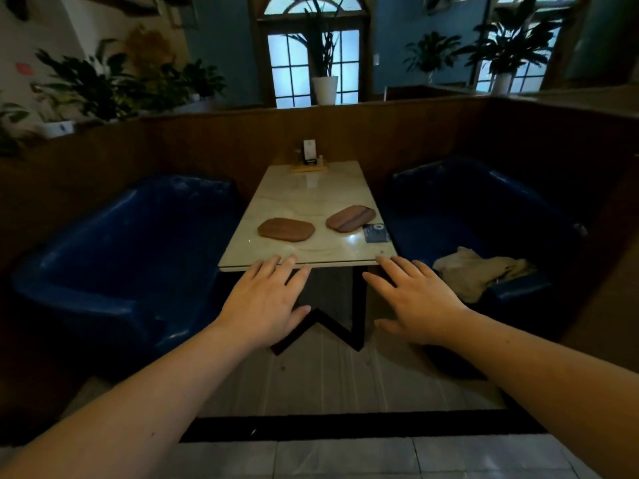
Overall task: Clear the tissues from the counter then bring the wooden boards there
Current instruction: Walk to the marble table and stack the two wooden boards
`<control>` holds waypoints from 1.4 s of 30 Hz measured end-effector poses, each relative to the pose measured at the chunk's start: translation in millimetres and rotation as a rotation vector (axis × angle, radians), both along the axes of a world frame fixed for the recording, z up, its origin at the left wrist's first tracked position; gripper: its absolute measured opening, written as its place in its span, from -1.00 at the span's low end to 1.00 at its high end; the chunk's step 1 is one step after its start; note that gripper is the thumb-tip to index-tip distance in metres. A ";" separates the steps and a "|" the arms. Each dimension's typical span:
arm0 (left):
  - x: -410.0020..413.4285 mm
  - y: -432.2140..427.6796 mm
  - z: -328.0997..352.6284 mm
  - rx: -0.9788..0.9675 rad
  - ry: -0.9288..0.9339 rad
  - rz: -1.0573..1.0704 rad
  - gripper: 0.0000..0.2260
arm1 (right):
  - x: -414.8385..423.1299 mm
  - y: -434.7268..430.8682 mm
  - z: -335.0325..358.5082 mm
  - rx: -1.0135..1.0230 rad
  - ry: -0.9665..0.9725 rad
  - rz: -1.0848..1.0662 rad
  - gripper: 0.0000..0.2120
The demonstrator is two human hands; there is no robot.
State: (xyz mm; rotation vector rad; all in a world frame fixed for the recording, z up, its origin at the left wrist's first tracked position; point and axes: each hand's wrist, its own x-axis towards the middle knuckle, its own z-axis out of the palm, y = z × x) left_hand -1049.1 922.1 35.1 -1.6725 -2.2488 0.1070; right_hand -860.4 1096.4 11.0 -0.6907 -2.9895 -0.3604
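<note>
Both hands are held out empty toward the near edge of the marble table (pixel 304 198) at frame centre. Left hand (pixel 268 304): palm down, fingers spread, nothing gripped. Right hand (pixel 413 302): likewise flat and spread, nothing gripped. Contact with the table edge cannot be confirmed; the fingertips only overlap it in the picture.

Task objects: two wooden boards are seen lying flat on the tabletop, just above the hands. Left board (pixel 286 229) lies left of centre; right board (pixel 351 218) lies near the table's right edge, apart from the first. A small dark card or packet (pixel 376 233) is noted just beside the right board.

Progress (judged): no tissues are visible on this table, and no counter can be identified in the frame, so the clearing step cannot be checked. Neither board is lifted; the carrying step is judged not yet begun, with a pickup apparently about to be made.

Containers: a small wooden holder (pixel 309 165) stands at the table's far end, carrying an upright card and some small items too blurred to name. White planters (pixel 325 89) with leafy plants are seen along the upper frame. A crumpled beige cloth (pixel 479 269) lies on the blue seat (pixel 484 216) at right; the blue seat at left holds nothing visible.
</note>
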 end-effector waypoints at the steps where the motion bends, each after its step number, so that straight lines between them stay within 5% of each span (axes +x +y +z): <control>1: -12.5 11.9 0.8 -0.005 -0.002 -0.004 -0.39 | -10.1 8.9 0.9 -0.008 0.009 -0.019 -0.18; 32: -311.1 377.9 -74.0 -0.107 -0.163 0.067 -0.40 | -327.0 397.2 -64.5 -0.136 -0.035 0.081 -0.26; 42: -411.7 490.0 -133.3 -0.175 -0.355 0.052 -0.43 | -412.6 500.9 -106.1 -0.220 -0.152 -0.038 -0.29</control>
